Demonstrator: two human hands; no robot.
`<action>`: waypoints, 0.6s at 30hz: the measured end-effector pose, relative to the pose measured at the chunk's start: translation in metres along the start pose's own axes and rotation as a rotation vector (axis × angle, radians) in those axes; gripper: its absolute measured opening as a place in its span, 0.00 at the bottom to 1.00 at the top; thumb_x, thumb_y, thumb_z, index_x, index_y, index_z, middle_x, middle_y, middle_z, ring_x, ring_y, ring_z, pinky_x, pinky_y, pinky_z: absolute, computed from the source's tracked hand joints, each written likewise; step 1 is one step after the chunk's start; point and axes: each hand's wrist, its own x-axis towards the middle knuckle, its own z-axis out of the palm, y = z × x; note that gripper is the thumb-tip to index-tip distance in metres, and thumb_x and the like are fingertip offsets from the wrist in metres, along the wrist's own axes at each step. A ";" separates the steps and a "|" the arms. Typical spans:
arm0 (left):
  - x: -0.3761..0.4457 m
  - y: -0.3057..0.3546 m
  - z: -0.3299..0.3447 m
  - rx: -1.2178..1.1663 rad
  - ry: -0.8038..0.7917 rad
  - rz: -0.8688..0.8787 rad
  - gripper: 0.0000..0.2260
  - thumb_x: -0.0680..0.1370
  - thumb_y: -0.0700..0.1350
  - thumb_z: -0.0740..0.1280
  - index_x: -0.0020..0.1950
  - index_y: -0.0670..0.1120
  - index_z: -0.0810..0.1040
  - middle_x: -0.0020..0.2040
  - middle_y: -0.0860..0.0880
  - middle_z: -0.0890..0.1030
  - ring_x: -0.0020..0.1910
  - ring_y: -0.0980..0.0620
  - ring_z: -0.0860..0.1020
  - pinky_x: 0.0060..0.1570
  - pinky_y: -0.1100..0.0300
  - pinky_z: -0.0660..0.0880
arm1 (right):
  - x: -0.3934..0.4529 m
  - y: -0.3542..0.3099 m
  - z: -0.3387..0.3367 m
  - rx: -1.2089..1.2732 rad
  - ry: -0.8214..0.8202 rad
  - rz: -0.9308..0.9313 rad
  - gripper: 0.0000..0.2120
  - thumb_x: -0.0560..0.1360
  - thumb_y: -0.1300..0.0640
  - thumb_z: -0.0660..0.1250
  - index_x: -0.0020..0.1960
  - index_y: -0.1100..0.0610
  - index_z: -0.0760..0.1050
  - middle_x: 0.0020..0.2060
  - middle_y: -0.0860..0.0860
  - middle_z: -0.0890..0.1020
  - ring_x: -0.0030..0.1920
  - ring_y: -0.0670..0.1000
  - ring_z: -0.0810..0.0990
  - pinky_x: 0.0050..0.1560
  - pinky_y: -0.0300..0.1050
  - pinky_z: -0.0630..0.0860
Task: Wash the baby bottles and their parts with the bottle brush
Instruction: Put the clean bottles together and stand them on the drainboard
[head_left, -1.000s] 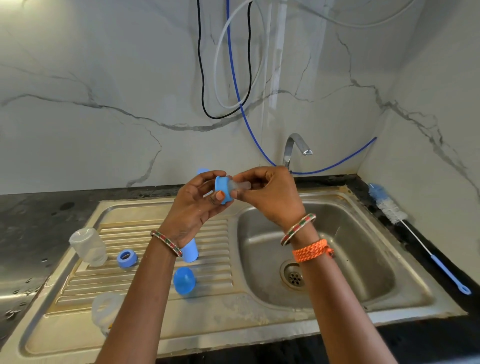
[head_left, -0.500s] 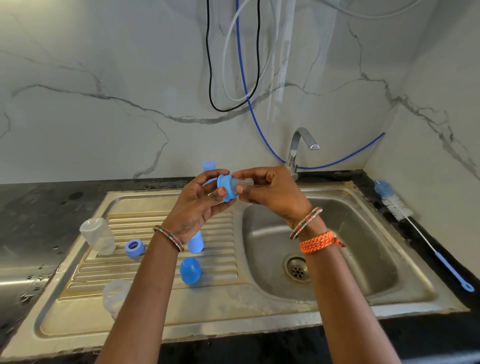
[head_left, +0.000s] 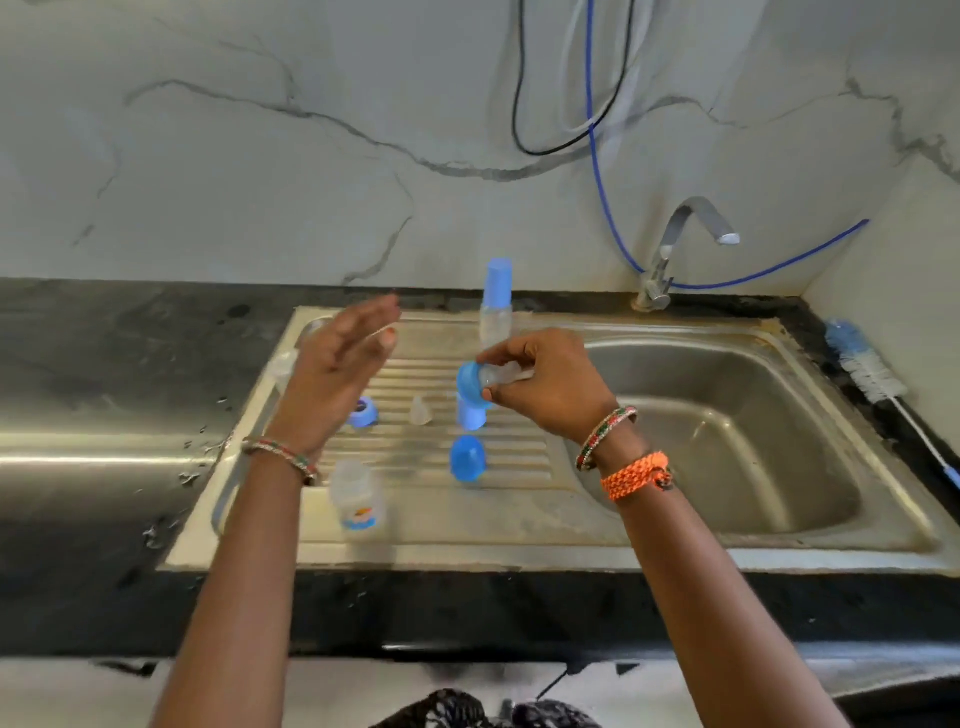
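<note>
Bottle collar (head_left: 470, 383) pinched by right hand (head_left: 550, 387).

White marble-veined wall (head_left: 260, 171) fills the upper frame. Black countertop (head_left: 104, 332) runs below it. Cables (head_left: 592, 130) hang upper right.

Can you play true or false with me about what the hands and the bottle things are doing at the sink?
1. The right hand holds a blue ring with a clear teat. True.
2. The left hand grips the bottle brush. False: the left hand is open and holds nothing; the brush lies on the counter right of the sink.
3. Water runs from the tap. False: no water shows.
4. A capped bottle stands upright at the back of the drainboard. True.
5. A blue cap sits on the drainboard. True.
</note>
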 end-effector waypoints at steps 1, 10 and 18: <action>-0.013 -0.007 -0.028 0.027 0.005 0.002 0.16 0.78 0.36 0.64 0.64 0.48 0.74 0.60 0.53 0.79 0.60 0.58 0.77 0.57 0.65 0.74 | -0.003 -0.006 0.014 -0.029 -0.053 -0.010 0.13 0.66 0.62 0.74 0.51 0.56 0.83 0.40 0.49 0.83 0.41 0.44 0.78 0.42 0.28 0.71; -0.095 -0.106 -0.089 0.152 -0.196 -0.395 0.36 0.61 0.51 0.76 0.66 0.53 0.64 0.66 0.55 0.69 0.68 0.59 0.65 0.66 0.58 0.62 | -0.010 -0.048 0.121 -0.028 -0.281 -0.039 0.11 0.69 0.65 0.68 0.50 0.57 0.82 0.47 0.54 0.81 0.44 0.53 0.79 0.51 0.46 0.76; -0.081 -0.147 -0.064 0.215 -0.142 -0.363 0.26 0.67 0.49 0.77 0.62 0.51 0.72 0.60 0.51 0.78 0.61 0.54 0.74 0.63 0.52 0.70 | 0.000 -0.061 0.154 -0.264 -0.416 -0.047 0.14 0.70 0.65 0.67 0.54 0.57 0.81 0.50 0.57 0.81 0.43 0.52 0.74 0.46 0.44 0.73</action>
